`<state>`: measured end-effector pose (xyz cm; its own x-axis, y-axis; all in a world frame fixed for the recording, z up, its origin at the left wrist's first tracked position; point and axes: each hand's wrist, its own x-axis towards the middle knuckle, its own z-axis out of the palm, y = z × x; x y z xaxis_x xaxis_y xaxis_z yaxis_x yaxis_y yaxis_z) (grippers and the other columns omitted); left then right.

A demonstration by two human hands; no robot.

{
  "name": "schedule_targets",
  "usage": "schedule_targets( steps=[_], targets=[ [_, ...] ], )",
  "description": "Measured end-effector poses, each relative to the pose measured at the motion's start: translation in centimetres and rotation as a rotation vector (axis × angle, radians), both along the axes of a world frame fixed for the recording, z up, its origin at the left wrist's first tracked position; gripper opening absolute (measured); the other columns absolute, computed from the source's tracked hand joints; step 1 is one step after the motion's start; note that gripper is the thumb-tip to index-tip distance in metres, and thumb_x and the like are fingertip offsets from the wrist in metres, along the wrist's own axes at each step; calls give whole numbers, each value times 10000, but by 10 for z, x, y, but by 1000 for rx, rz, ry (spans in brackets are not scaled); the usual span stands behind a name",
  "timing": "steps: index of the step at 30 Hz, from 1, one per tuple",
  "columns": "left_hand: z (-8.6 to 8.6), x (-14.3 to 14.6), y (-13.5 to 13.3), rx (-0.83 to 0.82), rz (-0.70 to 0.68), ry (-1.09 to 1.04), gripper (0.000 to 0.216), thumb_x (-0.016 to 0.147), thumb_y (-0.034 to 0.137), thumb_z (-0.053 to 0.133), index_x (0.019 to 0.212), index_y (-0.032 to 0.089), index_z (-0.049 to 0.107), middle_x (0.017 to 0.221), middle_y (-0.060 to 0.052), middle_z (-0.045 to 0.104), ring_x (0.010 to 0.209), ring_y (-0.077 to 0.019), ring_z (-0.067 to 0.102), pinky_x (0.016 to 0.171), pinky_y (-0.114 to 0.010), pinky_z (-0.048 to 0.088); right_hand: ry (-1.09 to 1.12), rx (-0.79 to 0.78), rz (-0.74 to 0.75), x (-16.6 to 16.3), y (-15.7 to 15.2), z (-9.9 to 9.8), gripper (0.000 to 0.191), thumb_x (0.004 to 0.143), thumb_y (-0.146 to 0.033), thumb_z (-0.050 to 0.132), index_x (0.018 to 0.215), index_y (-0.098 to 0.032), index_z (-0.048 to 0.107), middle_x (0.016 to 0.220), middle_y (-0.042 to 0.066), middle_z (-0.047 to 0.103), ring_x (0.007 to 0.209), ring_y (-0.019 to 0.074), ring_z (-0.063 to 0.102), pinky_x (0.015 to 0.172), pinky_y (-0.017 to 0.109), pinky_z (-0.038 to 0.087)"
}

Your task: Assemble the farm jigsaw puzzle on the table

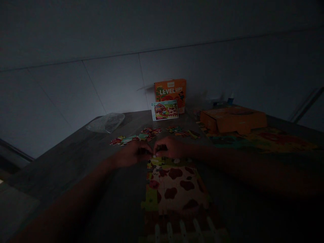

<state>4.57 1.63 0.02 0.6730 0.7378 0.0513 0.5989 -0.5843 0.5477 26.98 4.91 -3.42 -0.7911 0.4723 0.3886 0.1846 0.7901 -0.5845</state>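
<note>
The scene is very dark. A partly joined jigsaw with a brown-spotted cow and a white fence lies on the grey table in front of me. My left hand and my right hand meet at the puzzle's far edge, fingers curled and pinched close together over a small piece that I cannot make out clearly. Loose coloured pieces lie just beyond my hands.
An orange "LEVEL UP!" box leans on the wall with a picture card before it. An orange box lid sits right, over another finished puzzle. A clear plastic bag lies at left.
</note>
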Motion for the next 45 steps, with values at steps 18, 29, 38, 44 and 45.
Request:
schedule_targets(
  steps=[18, 29, 38, 44, 45],
  targets=[
    [-5, 1, -1, -265, 97, -210, 369, 749, 461, 726, 930, 149, 647, 822, -33, 666, 746, -168, 616, 687, -283, 497, 18, -27, 9, 2, 4, 1, 92, 822, -221, 652, 854, -139, 679, 789, 13, 686, 705, 125, 595, 658, 229, 419],
    [0, 0, -3, -52, -25, 11, 255, 819, 394, 681, 940, 170, 686, 881, -31, 687, 790, -168, 616, 700, -265, 475, -17, -39, 69, 0, 2, 1, 116, 829, -245, 662, 875, -147, 703, 800, 7, 700, 677, 114, 575, 640, 221, 405],
    [7, 1, -10, 50, -96, 111, 290, 798, 417, 720, 978, 193, 684, 996, -47, 672, 908, -204, 618, 778, -294, 459, -26, -14, 84, 1, 4, -3, 116, 819, -233, 663, 887, -149, 705, 813, 12, 707, 684, 118, 592, 658, 226, 414],
    [5, 1, -9, 56, -95, 102, 297, 797, 416, 732, 989, 195, 682, 1007, -48, 670, 919, -204, 616, 790, -286, 458, -44, -4, 88, 0, 3, -1, 131, 826, -260, 653, 881, -152, 701, 798, 13, 701, 667, 117, 582, 635, 222, 404],
    [5, 1, -9, 55, -89, 108, 295, 793, 411, 738, 985, 193, 683, 1007, -48, 667, 919, -205, 616, 789, -287, 458, -38, -2, 87, 0, 3, -1, 129, 823, -261, 654, 872, -151, 699, 791, 12, 699, 663, 115, 578, 632, 220, 402]
  ],
)
